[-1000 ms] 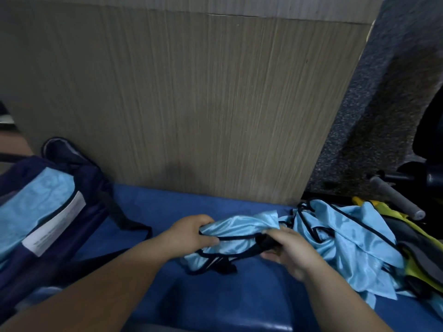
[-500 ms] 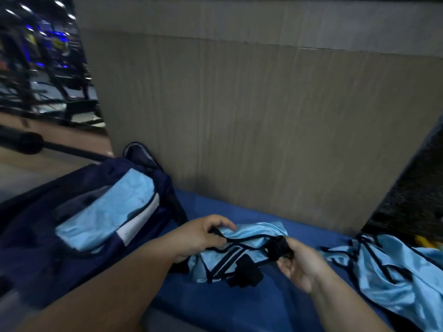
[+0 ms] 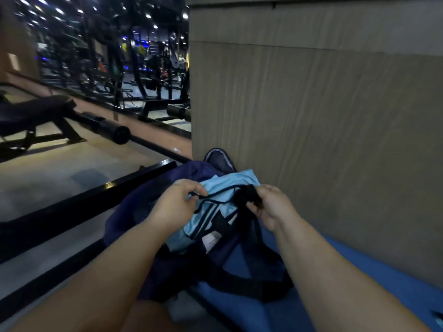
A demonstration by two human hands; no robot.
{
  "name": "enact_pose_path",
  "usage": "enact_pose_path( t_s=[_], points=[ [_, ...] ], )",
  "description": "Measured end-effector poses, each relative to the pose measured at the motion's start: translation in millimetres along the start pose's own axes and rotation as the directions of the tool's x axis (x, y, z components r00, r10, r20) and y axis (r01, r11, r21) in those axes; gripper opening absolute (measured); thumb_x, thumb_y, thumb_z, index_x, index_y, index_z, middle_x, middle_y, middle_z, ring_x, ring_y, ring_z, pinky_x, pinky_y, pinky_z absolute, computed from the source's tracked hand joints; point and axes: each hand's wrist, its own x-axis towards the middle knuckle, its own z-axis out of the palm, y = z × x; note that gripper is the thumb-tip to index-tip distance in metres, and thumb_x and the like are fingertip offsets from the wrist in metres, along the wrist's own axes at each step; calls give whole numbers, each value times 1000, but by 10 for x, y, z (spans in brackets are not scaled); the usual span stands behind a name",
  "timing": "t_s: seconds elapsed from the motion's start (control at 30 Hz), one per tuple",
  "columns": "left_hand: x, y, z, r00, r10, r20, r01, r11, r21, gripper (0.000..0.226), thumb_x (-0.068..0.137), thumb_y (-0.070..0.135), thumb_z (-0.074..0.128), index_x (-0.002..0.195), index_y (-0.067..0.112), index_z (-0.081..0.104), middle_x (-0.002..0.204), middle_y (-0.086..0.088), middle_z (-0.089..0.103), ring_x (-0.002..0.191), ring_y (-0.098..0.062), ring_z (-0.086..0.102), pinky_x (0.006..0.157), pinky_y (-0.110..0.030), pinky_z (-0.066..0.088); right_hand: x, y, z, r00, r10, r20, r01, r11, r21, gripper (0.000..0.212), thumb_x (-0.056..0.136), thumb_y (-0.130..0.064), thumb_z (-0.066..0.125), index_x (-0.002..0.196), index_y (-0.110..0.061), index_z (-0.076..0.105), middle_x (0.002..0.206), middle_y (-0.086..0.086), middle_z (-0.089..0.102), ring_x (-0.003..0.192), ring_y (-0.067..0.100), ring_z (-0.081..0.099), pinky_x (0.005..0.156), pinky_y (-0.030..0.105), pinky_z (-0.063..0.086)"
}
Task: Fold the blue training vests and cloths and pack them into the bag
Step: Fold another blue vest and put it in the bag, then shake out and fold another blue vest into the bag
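Note:
A folded light-blue training vest [image 3: 217, 207] with black trim hangs over the open mouth of the dark navy bag [image 3: 134, 219]. My left hand [image 3: 176, 202] pinches its left edge. Gripping the bunched black trim at its right end is my right hand [image 3: 272, 207]. More light-blue cloth and a white label [image 3: 212, 242] show inside the bag below the vest. The bag's black strap [image 3: 251, 281] loops onto the blue mat. The pile of other vests is out of view.
The bag sits on a blue padded mat [image 3: 311, 295] against a tall wood-grain panel [image 3: 311, 128]. Black rails [image 3: 79, 200] border the mat on the left. Beyond lie a gym floor, a bench [image 3: 31, 113] and weight machines.
Both hands carried the folded vest leftward from the mat to above the bag's opening. My view swung left, so the pile of vests at the right dropped out of sight.

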Motion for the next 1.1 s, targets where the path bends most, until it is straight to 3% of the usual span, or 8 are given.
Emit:
enact_pose_path(
  t_s=[0.13, 0.23, 0.33, 0.5, 0.6, 0.73, 0.83, 1.1],
  points=[
    [100, -275, -87, 982, -185, 26, 168, 938, 302, 31, 93, 11, 50, 115, 29, 63, 133, 2, 49, 115, -20, 52, 96, -30, 42, 197, 53, 383, 997, -50, 54, 61, 974, -217, 11, 100, -23, 51, 100, -14, 57, 95, 6, 63, 81, 17, 62, 62, 26, 54],
    [142, -340, -56, 974, -170, 150, 55, 821, 569, 52, 89, 22, 52, 140, 28, 44, 151, 3, 32, 137, -26, 29, 112, -39, 28, 223, 183, 403, 981, -191, 46, 168, 697, -697, 28, 95, -33, 58, 121, -24, 54, 112, 0, 59, 95, 16, 58, 80, 28, 48],
    [227, -210, -13, 971, -35, 236, -82, 879, 470, 65, 87, 10, 52, 145, 26, 29, 142, 3, 48, 126, -22, 44, 100, -32, 36, 183, 306, 312, 966, -257, -22, 111, 488, -866, 53, 88, -40, 63, 135, -22, 45, 129, 6, 49, 116, 24, 50, 88, 29, 43],
    [327, -120, 119, 951, -104, 290, 69, 990, 127, 46, 97, 16, 42, 138, 27, 25, 106, 9, 72, 57, 1, 53, 52, -24, 38, 126, 381, 153, 987, -152, -56, 25, 483, -875, 30, 95, -37, 55, 113, -13, 52, 95, -4, 54, 91, 18, 53, 64, 26, 35],
    [318, -119, 270, 988, -70, 137, 50, 989, 140, 44, 99, 30, 50, 137, 21, 29, 122, -1, 60, 100, -20, 60, 83, -38, 49, 127, 388, 123, 981, -191, -40, 64, 508, -859, 20, 97, -34, 51, 92, -15, 53, 76, -8, 51, 72, 10, 50, 51, 23, 30],
    [278, -226, 548, 958, 123, 259, -224, 885, 409, 70, 97, 42, 50, 154, 18, 16, 162, -1, 10, 147, -21, 8, 118, -36, 13, 103, 409, 157, 949, -309, -58, 152, 611, -777, 20, 97, -27, 53, 82, -14, 51, 71, -3, 53, 66, 13, 49, 52, 23, 33],
    [321, -251, 617, 877, 97, 470, -337, 822, 459, 59, 103, 40, 35, 155, 21, 16, 164, 7, -3, 150, -13, -9, 121, -34, -5, 25, 441, 193, 915, -398, -65, 242, 671, -701, 24, 97, -23, 54, 75, -13, 49, 67, -2, 51, 65, 14, 48, 61, 31, 39],
    [398, -212, 616, 794, -79, 603, -387, 699, 601, 78, 90, 0, 37, 156, 28, 6, 161, 12, -16, 147, -13, -21, 121, -45, -9, -70, 315, 200, 834, -548, -61, 394, 669, -630, 22, 96, -23, 56, 79, -10, 54, 66, -4, 51, 63, 10, 47, 62, 33, 43]
  ],
)
